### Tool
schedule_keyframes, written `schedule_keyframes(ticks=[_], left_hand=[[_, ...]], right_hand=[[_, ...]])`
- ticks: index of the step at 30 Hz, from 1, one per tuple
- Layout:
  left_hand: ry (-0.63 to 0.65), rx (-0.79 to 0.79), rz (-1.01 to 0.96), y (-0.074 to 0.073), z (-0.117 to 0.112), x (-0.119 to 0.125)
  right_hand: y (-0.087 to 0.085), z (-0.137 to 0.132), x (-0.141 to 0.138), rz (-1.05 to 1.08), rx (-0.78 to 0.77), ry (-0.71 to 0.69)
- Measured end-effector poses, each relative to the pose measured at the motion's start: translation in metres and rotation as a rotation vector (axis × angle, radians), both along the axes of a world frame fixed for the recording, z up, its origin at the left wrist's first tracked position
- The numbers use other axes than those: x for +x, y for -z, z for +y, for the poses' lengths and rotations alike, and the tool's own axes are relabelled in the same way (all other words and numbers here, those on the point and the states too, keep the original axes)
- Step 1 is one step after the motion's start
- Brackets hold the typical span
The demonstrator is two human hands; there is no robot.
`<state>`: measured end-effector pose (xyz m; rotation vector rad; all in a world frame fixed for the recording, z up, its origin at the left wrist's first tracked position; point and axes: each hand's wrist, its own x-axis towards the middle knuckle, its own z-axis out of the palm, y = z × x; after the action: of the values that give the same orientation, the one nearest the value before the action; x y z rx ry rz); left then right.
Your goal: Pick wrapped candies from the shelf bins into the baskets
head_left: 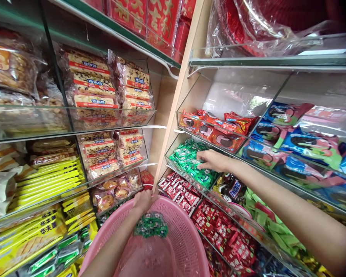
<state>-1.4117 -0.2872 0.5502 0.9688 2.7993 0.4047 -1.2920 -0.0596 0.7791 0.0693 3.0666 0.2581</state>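
My left hand (143, 201) is closed over the far rim of a pink plastic basket (194, 234). Inside the basket, a bunch of green-wrapped candies (151, 225) lies in what looks like a clear plastic bag (147, 254). To the right, my right hand (212, 160) reaches into a clear shelf bin of green-wrapped candies (187, 157). Its fingers are slightly bent and apart, with the tips at the candies, and nothing held shows between them.
Above the green candies sit red cookie packs (219, 129), with blue cookie packs (302, 138) farther right. Red-and-white packets (180, 192) and red packets (223, 231) fill lower bins. Clear shelf fronts and a wooden post (180, 80) stand close by. Sesame snack bars (93, 84) stack at left.
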Motion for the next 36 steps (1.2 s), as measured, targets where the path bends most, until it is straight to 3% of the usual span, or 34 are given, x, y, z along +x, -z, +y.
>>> schedule_keyframes(ticks=[8, 17, 28, 36], left_hand=[[0.004, -0.012, -0.005, -0.007, -0.002, -0.001], [0.002, -0.023, -0.021, -0.01, -0.004, 0.0], [0.003, -0.017, -0.027, -0.008, -0.004, 0.0], [0.006, -0.03, -0.003, -0.009, -0.006, 0.001]], right_hand=[[0.01, -0.012, 0.0, -0.143, 0.133, 0.176], [0.01, -0.026, -0.002, -0.112, 0.286, 0.02], [0.019, -0.006, -0.001, -0.008, 0.082, 0.035], [0.022, -0.014, 0.005, -0.036, 0.263, 0.024]])
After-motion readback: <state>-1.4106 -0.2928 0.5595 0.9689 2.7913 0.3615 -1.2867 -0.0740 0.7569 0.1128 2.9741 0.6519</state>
